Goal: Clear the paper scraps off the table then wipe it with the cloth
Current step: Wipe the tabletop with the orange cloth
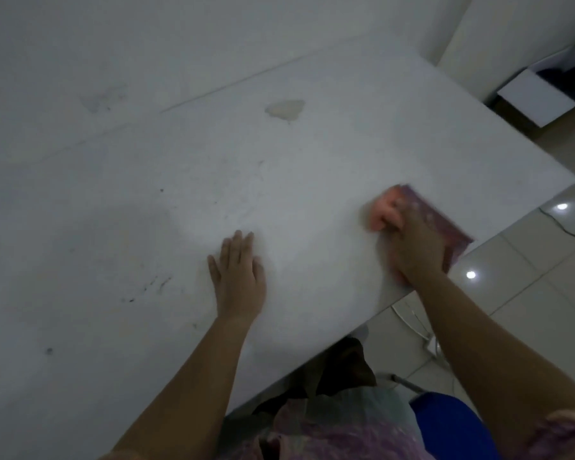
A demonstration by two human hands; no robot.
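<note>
A pink and purple cloth (435, 217) lies on the white table (146, 210) near its right front edge. My right hand (415, 250) sits on top of the cloth with its fingers curled into the fabric; the cloth looks blurred. My left hand (238, 277) lies flat on the table, fingers straight, well left of the cloth. I see no paper scraps on the table; a pale patch (285, 109) where the surface looks chipped shows farther back, along with small dark specks.
The table's front edge runs diagonally from lower middle to the right. Beyond it is a tiled floor (528, 293) with light reflections. An open white box (551, 94) with dark contents stands at the upper right. A blue object (452, 426) sits near my lap.
</note>
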